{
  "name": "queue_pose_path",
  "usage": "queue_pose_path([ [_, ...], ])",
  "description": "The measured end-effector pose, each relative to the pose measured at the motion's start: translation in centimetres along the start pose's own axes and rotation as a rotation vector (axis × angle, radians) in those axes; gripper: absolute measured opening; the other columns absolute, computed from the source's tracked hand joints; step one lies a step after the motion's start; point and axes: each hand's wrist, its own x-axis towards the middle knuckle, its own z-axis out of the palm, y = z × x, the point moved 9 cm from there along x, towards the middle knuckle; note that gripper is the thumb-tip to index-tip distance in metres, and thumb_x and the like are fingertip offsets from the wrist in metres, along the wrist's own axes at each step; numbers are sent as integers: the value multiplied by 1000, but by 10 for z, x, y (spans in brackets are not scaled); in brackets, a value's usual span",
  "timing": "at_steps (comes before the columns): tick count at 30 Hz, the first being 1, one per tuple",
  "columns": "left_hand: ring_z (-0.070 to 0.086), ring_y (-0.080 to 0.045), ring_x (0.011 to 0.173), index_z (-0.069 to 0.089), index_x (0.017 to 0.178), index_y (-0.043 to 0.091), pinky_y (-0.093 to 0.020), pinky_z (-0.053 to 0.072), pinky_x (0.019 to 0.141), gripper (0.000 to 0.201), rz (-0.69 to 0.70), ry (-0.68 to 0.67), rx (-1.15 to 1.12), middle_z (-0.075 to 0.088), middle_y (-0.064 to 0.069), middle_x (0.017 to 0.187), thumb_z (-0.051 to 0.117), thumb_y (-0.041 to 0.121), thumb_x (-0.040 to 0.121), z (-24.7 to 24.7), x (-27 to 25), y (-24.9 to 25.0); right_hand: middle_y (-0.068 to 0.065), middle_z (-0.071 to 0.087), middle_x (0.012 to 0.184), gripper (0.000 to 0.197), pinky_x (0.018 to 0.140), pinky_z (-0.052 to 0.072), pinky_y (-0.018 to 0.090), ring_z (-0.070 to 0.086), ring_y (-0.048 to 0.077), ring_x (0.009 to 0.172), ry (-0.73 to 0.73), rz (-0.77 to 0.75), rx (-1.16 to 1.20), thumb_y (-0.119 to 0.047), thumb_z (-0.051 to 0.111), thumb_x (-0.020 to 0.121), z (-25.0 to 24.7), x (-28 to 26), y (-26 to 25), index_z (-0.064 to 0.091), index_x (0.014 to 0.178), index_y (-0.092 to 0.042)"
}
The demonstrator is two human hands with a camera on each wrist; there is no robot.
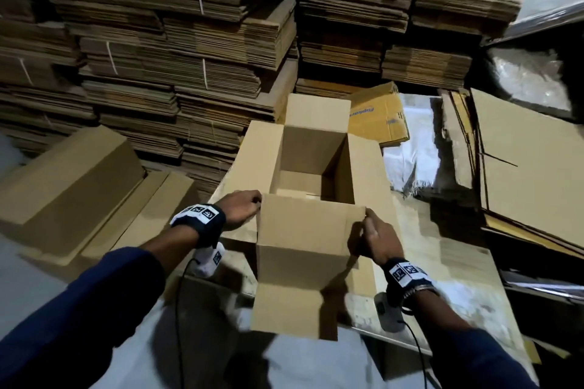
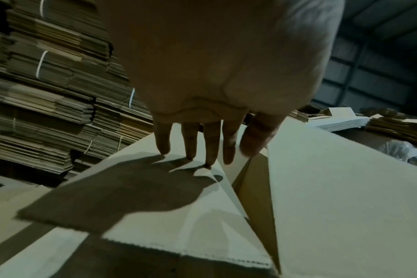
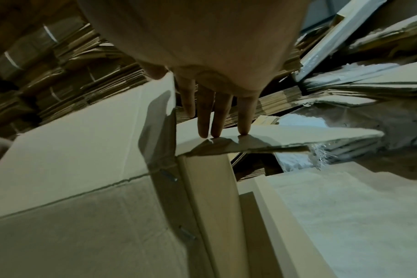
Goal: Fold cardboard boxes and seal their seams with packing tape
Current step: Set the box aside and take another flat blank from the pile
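An open brown cardboard box (image 1: 311, 148) stands upright in front of me with all its top flaps raised or spread. My left hand (image 1: 249, 204) pinches the left top corner of the near flap (image 1: 309, 227), and my right hand (image 1: 366, 218) pinches its right top corner. In the left wrist view my left hand's fingertips (image 2: 189, 156) rest on the left side flap (image 2: 155, 197), with the thumb beside the near flap (image 2: 333, 188). Seen from the right wrist, my fingers (image 3: 217, 120) touch the right side flap (image 3: 286, 135), and the thumb lies behind the near flap (image 3: 83, 143). No tape is in view.
Tall stacks of bundled flat cardboard (image 1: 158, 41) fill the back. Folded boxes (image 1: 72, 180) lie at the left. Large flat sheets (image 1: 521, 167) lean at the right, past a yellow printed carton (image 1: 376, 117) and white plastic sheeting (image 1: 410, 161). The box stands on a worn board (image 1: 442, 303).
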Motion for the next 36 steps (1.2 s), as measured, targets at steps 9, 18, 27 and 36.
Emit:
queue_pose_path([
  [9,51,-26,131,43,149,26,-44,46,106,94,64,18,274,49,0,146,69,76,74,10,26,1,11,37,159,103,116,39,48,38,32,144,-108,-18,-352,-77,56,86,32,19,14,20,162,-16],
  [18,31,-32,147,29,161,20,-52,40,113,109,152,61,346,29,-8,164,62,83,79,1,112,7,4,41,153,79,111,37,53,40,29,140,-72,-19,-406,-75,47,93,20,95,5,37,153,-24],
  [27,56,-31,123,57,132,11,-39,47,96,60,143,53,317,53,-10,135,75,50,90,-75,225,11,9,33,161,74,116,34,54,36,31,146,-142,95,-452,-53,58,99,35,231,-8,31,158,-16],
  [36,59,-27,128,60,141,25,-38,50,97,80,202,51,404,64,-1,140,77,68,77,-76,259,5,14,36,160,83,113,37,57,45,38,140,-125,172,-356,-44,71,94,52,344,-30,30,158,-14],
])
